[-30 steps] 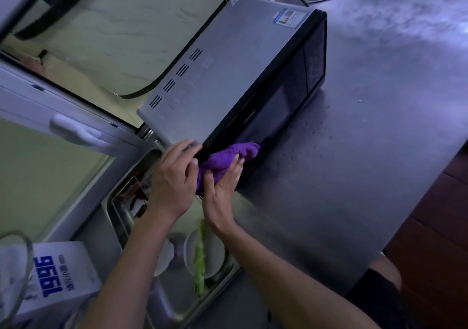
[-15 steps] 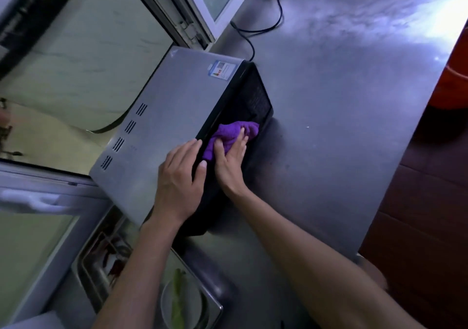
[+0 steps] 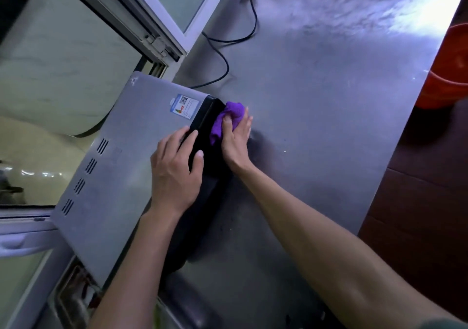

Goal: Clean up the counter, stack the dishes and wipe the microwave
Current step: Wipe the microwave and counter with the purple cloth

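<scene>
— At the far end of the microwave's [image 3: 131, 156] black front, toward one o'clock from the bracing hand: purple cloth [image 3: 231, 116] bunched against the door's last corner, right hand [image 3: 235, 140] behind it.

— Lie of the appliance?

— Long axis slanting from seven o'clock up to one o'clock across the steel counter [image 3: 329, 100], grey top facing the camera, dark door face turned toward four o'clock. Sticker [image 3: 184, 105] near the far top corner, vent slots along the nine o'clock edge.

— Nearer hand?

— Right, plainly; already on the cloth. Thumb pinching into the fabric, fingers [image 3: 247, 123] curled over the wad and pressing it onto the door. Left hand [image 3: 174, 174] spread flat on the lid just behind the front edge, fingers straight, thumb hooked down over the black trim, gripping nothing, only steadying.

— Room left for the stroke?

— Little further toward one o'clock; door edge nearly run out. Probably back down toward seven o'clock next, along the length of the front, under the left thumb.

— Elsewhere?

— Black power cord [image 3: 225, 50] looping off at twelve o'clock, orange tub [image 3: 450, 70] beyond the counter at three o'clock, sink [image 3: 73, 301] partly visible at seven o'clock.
</scene>
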`<state>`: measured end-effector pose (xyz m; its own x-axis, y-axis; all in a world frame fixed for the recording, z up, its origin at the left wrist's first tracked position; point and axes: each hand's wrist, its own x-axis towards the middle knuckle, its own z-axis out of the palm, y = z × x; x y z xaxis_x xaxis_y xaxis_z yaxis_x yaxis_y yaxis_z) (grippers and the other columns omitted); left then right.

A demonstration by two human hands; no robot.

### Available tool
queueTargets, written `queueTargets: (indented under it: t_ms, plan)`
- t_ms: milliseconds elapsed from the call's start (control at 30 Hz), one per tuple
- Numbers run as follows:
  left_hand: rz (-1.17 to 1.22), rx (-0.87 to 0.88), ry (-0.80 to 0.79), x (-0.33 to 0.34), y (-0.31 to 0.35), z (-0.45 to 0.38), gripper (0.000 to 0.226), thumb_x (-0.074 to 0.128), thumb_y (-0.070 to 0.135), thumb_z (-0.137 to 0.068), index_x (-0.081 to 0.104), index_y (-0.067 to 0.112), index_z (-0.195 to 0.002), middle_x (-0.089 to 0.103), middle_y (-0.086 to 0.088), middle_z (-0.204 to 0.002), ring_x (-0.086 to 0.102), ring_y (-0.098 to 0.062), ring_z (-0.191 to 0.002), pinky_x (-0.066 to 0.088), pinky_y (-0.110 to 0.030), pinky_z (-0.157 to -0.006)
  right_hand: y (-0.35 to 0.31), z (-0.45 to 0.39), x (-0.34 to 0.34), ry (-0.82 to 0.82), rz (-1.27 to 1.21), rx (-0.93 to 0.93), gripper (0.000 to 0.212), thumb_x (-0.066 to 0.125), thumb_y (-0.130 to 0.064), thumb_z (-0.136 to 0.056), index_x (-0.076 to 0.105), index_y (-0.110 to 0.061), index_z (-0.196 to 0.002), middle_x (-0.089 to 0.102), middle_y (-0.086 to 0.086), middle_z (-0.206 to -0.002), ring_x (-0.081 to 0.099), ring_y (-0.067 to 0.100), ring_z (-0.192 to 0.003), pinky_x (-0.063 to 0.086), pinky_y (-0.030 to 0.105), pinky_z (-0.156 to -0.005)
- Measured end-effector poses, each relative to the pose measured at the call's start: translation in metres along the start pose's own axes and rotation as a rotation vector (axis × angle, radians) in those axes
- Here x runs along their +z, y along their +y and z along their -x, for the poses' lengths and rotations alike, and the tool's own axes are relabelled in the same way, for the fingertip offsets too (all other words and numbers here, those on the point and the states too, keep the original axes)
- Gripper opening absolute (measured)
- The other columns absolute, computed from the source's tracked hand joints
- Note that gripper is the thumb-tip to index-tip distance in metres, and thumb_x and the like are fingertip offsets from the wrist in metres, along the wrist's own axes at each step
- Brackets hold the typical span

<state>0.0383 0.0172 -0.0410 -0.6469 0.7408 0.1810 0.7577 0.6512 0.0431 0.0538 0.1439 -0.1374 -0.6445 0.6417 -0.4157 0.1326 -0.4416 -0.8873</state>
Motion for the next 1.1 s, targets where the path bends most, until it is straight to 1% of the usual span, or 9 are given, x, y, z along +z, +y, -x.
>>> queueTargets:
  t_ms: [67, 167, 333, 500, 633, 767, 833, 933, 1100]
  plan:
    - [0.01, 0.022, 0.007, 0.001, -0.004, 0.003, 0.044, 0.05, 0.026, -0.096, 0.055, 0.014, -0.139, 0.05, -0.005, -0.146, 0.044, -0.026, -0.131, 0.037, -0.043, -0.106, 0.006, 0.006, 0.006, 0.01, -0.011, 0.014, 0.07, 0.032, -0.048, -0.105, -0.008, -0.026, -0.158, -0.018, 0.004, -0.165, -0.017, 0.019, -0.152, -0.01, 0.032, -0.12]
    - [0.035, 0.026, 0.0, 0.0, -0.013, 0.014, 0.046, 0.049, 0.024, -0.097, 0.053, 0.014, -0.141, 0.048, -0.004, -0.149, 0.04, -0.023, -0.137, 0.034, -0.041, -0.109, 0.017, 0.019, 0.015, 0.021, -0.012, 0.023, 0.07, 0.032, -0.048, -0.105, -0.01, -0.026, -0.158, -0.02, 0.003, -0.165, -0.018, 0.018, -0.151, -0.01, 0.034, -0.12]
    - [0.032, 0.007, 0.0, -0.01, -0.034, 0.051, 0.046, 0.047, 0.026, -0.098, 0.051, 0.013, -0.142, 0.048, -0.005, -0.149, 0.041, -0.022, -0.138, 0.036, -0.041, -0.109, 0.043, 0.055, 0.038, 0.023, -0.007, 0.05, 0.072, 0.032, -0.048, -0.105, -0.013, -0.025, -0.157, -0.021, 0.003, -0.165, -0.017, 0.02, -0.152, -0.01, 0.037, -0.121]
    - [0.003, -0.038, -0.006, -0.023, -0.067, 0.107, 0.047, 0.045, 0.028, -0.1, 0.048, 0.016, -0.145, 0.047, -0.004, -0.149, 0.04, -0.021, -0.138, 0.035, -0.041, -0.111, 0.092, 0.113, 0.071, 0.008, -0.005, 0.081, 0.072, 0.032, -0.048, -0.105, -0.014, -0.026, -0.157, -0.02, 0.003, -0.165, -0.016, 0.021, -0.152, -0.01, 0.035, -0.119]
    - [-0.013, -0.055, -0.002, -0.031, -0.091, 0.153, 0.048, 0.044, 0.027, -0.1, 0.047, 0.017, -0.146, 0.047, -0.003, -0.149, 0.039, -0.019, -0.138, 0.033, -0.038, -0.111, 0.132, 0.167, 0.103, 0.008, -0.019, 0.116, 0.073, 0.035, -0.043, -0.106, -0.013, -0.024, -0.157, -0.02, 0.003, -0.165, -0.015, 0.02, -0.152, -0.01, 0.035, -0.12]
    - [-0.015, -0.031, 0.017, -0.037, -0.115, 0.196, 0.048, 0.045, 0.025, -0.1, 0.046, 0.014, -0.147, 0.047, -0.006, -0.149, 0.04, -0.021, -0.138, 0.034, -0.039, -0.113, 0.167, 0.227, 0.138, -0.007, -0.017, 0.134, 0.075, 0.038, -0.037, -0.106, -0.015, -0.02, -0.156, -0.021, 0.004, -0.164, -0.016, 0.019, -0.152, -0.012, 0.029, -0.119]
    - [-0.008, -0.013, 0.027, -0.039, -0.123, 0.211, 0.047, 0.045, 0.023, -0.101, 0.046, 0.011, -0.146, 0.047, -0.007, -0.149, 0.041, -0.023, -0.138, 0.034, -0.041, -0.114, 0.183, 0.258, 0.152, -0.038, -0.022, 0.14, 0.077, 0.039, -0.038, -0.105, -0.017, -0.022, -0.155, -0.023, 0.001, -0.163, -0.017, 0.017, -0.151, -0.011, 0.029, -0.12]
    - [-0.013, 0.003, 0.035, -0.038, -0.129, 0.225, 0.047, 0.044, 0.023, -0.102, 0.045, 0.011, -0.147, 0.045, -0.007, -0.15, 0.039, -0.022, -0.14, 0.032, -0.04, -0.117, 0.199, 0.287, 0.165, -0.088, -0.036, 0.152, 0.078, 0.038, -0.042, -0.105, -0.022, -0.026, -0.153, -0.028, -0.003, -0.162, -0.02, 0.014, -0.15, -0.011, 0.029, -0.119]
    - [-0.016, 0.0, 0.054, -0.036, -0.128, 0.225, 0.046, 0.044, 0.023, -0.101, 0.047, 0.01, -0.145, 0.047, -0.007, -0.149, 0.039, -0.022, -0.14, 0.033, -0.041, -0.116, 0.2, 0.287, 0.164, -0.089, -0.03, 0.134, 0.077, 0.036, -0.046, -0.104, -0.024, -0.031, -0.151, -0.029, -0.008, -0.161, -0.023, 0.007, -0.147, -0.012, 0.028, -0.118]
